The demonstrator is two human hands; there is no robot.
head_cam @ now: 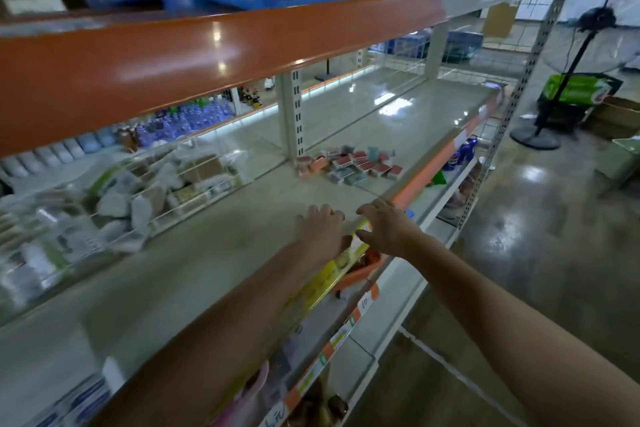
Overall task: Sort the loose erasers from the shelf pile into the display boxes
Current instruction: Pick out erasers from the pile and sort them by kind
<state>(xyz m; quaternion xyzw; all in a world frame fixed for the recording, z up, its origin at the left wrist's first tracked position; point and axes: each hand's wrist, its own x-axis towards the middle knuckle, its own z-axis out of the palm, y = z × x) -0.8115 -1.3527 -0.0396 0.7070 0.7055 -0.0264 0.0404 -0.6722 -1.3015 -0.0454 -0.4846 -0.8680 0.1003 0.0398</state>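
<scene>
I have both hands at the shelf's (207,246) front edge, left hand (320,229) and right hand (386,229) loosely curled, holding nothing; the eraser pile (349,163) lies well beyond them; I judge this the approach; next, a reach forward to the pile.

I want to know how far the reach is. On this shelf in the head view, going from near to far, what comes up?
Left hand and right hand at the shelf's front edge → bare shelf → pile of loose erasers.
</scene>
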